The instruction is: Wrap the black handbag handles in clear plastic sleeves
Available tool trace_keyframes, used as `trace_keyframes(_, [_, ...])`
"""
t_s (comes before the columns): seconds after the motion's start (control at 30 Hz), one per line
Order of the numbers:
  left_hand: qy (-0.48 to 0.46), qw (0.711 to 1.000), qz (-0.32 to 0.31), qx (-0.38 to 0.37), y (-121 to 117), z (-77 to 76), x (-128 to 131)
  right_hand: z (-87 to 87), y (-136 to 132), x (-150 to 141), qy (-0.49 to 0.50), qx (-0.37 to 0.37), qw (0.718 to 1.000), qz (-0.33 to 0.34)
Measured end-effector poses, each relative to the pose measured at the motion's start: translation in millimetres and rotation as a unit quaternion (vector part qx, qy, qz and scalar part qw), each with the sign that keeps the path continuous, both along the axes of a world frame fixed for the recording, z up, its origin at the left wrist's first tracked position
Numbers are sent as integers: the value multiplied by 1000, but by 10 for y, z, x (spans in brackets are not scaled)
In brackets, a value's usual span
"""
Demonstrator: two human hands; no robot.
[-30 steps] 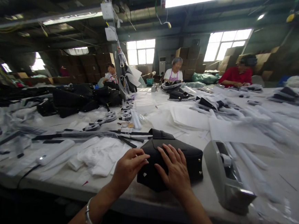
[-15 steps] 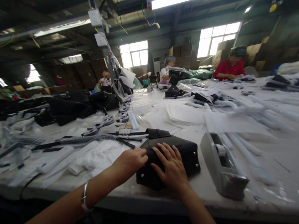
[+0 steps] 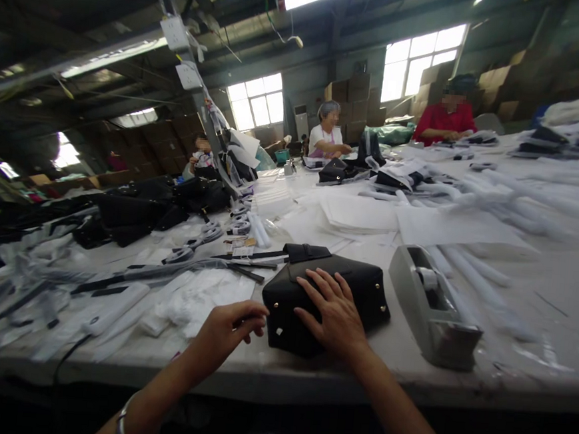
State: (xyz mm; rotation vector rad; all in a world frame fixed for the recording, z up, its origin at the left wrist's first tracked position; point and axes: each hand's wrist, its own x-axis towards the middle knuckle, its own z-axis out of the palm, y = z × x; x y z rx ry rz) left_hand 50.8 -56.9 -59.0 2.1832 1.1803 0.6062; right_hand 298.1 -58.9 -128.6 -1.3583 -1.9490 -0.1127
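Note:
A black handbag (image 3: 363, 296) lies on its side on the white worktable, with small metal studs along its ends and a small white speck near its left end. My right hand (image 3: 334, 314) rests flat on the bag, fingers spread. Just off the bag's left end is my left hand (image 3: 227, 332), holding nothing that I can see, its fingers loosely bent and apart. A grey tape dispenser (image 3: 432, 308) with a roll in it stands close to the right of the bag.
Crumpled white wrapping (image 3: 187, 302) and plastic-wrapped straps lie to the left. White sheets (image 3: 354, 215) are stacked behind the bag, and wrapped white rolls (image 3: 481, 265) lie behind the dispenser. Black bags (image 3: 129, 211) are piled far left. Co-workers sit across the table.
My left hand has let go of the bag's left end and moved left and toward me, uncovering a stud there. My right hand stays on the bag.

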Motion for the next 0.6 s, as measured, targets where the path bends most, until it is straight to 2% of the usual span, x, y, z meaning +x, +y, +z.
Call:
trace_keyframes(0.13, [43, 991, -60, 113, -7, -144, 156, -6, -18, 4, -4, -5, 1000, 2])
trace_keyframes(0.27, [160, 959, -95, 214, 18, -234, 246, -15, -32, 5, -9, 0, 1000, 3])
trace_keyframes(0.33, [228, 933, -122, 249, 20, -204, 284, -15, -35, 2, -9, 3, 1000, 3])
trace_keyframes(0.47, [340, 879, -194, 273, 27, -33, 390, -9, -43, -8, -10, -1, 1000, 6])
trace_keyframes(0.6, [384, 845, -241, 283, 74, 65, 499, -11, -49, -10, -9, -10, 1000, 10])
